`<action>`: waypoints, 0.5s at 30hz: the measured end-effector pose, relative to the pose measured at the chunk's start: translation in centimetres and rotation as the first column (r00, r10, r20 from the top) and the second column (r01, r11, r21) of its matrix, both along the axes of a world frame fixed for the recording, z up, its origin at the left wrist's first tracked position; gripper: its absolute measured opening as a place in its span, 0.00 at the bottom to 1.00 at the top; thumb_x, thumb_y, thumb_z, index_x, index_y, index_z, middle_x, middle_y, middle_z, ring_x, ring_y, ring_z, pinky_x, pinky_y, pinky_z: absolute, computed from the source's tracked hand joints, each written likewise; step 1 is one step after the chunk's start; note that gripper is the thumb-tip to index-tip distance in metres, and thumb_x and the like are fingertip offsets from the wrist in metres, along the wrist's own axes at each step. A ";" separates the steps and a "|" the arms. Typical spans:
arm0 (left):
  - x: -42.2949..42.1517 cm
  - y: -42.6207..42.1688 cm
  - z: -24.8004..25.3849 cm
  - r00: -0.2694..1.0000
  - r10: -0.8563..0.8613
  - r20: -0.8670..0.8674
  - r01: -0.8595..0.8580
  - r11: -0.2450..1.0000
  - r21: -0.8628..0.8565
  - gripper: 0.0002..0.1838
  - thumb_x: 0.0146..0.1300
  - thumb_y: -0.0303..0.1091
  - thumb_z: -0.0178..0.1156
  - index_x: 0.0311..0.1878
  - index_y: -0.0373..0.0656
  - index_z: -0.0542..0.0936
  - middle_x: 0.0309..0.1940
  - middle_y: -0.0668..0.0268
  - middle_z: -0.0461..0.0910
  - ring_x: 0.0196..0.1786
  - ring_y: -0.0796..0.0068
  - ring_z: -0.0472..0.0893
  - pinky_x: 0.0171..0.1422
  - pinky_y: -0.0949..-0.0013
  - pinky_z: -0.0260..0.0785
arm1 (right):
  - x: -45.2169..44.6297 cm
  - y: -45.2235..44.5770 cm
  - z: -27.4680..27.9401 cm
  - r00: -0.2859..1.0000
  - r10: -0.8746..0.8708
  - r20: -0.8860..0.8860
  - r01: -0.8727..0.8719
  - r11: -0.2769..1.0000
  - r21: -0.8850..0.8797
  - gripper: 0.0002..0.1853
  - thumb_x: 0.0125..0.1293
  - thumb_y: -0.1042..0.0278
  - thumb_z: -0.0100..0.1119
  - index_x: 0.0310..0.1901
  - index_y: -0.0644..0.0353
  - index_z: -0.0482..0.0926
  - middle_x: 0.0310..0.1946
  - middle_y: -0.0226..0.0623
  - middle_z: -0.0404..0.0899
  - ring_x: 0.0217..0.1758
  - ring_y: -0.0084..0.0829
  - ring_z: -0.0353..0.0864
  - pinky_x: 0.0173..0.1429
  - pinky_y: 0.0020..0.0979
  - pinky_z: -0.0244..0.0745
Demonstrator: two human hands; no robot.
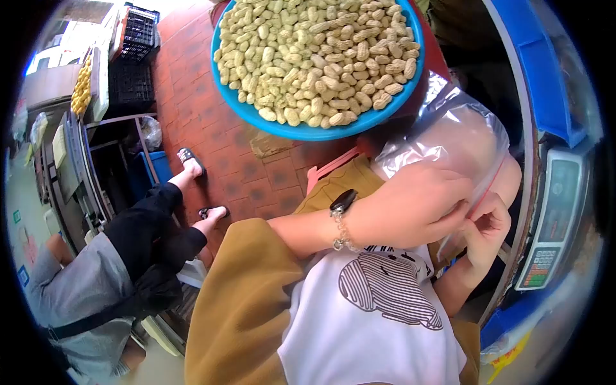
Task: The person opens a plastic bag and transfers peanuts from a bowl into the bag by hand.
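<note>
A clear plastic zip bag (443,131) with a red line along its edge lies over my bare knee. My left hand (423,199), with a dark watch and a beaded bracelet on its wrist, has its fingers closed on the bag's red-lined edge. Just to the right, my right hand (489,231) pinches the same edge between thumb and fingers. The two hands nearly touch. Beyond my knees stands a wide blue basin (308,133) heaped with unshelled peanuts (314,64).
At right are a digital scale (552,218) and a blue tray (539,77). A person (115,256) in grey and black sits at left, feet on red brick paving (186,70). Black crates (131,83) stand at upper left. Part of a pink stool (330,165) shows below the basin.
</note>
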State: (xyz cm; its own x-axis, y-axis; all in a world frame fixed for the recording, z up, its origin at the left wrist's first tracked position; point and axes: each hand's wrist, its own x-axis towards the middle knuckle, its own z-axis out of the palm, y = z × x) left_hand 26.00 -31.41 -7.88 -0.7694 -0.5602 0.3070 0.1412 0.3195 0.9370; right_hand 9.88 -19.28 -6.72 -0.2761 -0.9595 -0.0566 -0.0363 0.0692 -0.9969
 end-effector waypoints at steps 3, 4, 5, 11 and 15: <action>-0.2 0.5 -0.3 1.000 -0.002 0.030 0.002 1.000 -0.011 0.06 0.60 0.31 0.61 0.32 0.39 0.77 0.26 0.57 0.75 0.33 0.52 0.77 0.38 0.57 0.69 | 0.1 0.9 -0.6 1.000 -0.012 -0.001 0.012 1.000 0.002 0.13 0.58 0.73 0.73 0.30 0.60 0.73 0.34 0.30 0.79 0.37 0.20 0.75 0.44 0.23 0.69; -0.2 0.6 -0.3 0.997 -0.028 0.065 0.029 0.999 -0.014 0.06 0.59 0.31 0.61 0.32 0.39 0.77 0.25 0.57 0.76 0.34 0.53 0.77 0.39 0.57 0.70 | 0.3 1.1 -0.5 1.000 -0.021 -0.011 0.022 0.999 0.026 0.12 0.59 0.75 0.71 0.30 0.60 0.73 0.34 0.31 0.78 0.36 0.20 0.74 0.44 0.22 0.68; -0.2 0.5 -0.2 0.994 -0.056 0.099 0.058 0.998 -0.016 0.06 0.58 0.31 0.62 0.32 0.39 0.77 0.25 0.57 0.76 0.34 0.54 0.77 0.39 0.58 0.70 | 0.4 1.4 -0.5 0.999 -0.031 -0.024 0.032 0.998 0.050 0.11 0.60 0.76 0.69 0.31 0.60 0.73 0.34 0.31 0.78 0.35 0.20 0.74 0.43 0.22 0.68; -1.7 2.3 -2.0 1.000 -0.019 0.001 0.019 0.990 -0.143 0.08 0.54 0.32 0.64 0.32 0.39 0.77 0.29 0.60 0.77 0.40 0.59 0.77 0.46 0.63 0.72 | -0.4 2.7 -1.9 0.993 -0.100 0.063 0.101 0.995 -0.015 0.11 0.60 0.82 0.60 0.26 0.59 0.68 0.26 0.29 0.74 0.26 0.16 0.70 0.34 0.18 0.63; -2.4 3.2 -2.0 0.997 0.081 0.006 -0.076 0.955 -0.287 0.10 0.52 0.34 0.65 0.32 0.39 0.76 0.32 0.62 0.77 0.43 0.61 0.76 0.54 0.64 0.70 | 0.3 2.9 -2.5 0.970 -0.232 -0.072 0.229 0.972 -0.046 0.16 0.58 0.84 0.57 0.22 0.58 0.62 0.19 0.23 0.64 0.21 0.13 0.60 0.26 0.18 0.53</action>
State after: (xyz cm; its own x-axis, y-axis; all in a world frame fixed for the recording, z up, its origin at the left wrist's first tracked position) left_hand 23.56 -28.19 -9.92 -0.7330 -0.5098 0.4504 0.0892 0.5843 0.8066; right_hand 10.18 -16.35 -9.20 -0.4921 -0.8705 0.0079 -0.1002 0.0476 -0.9938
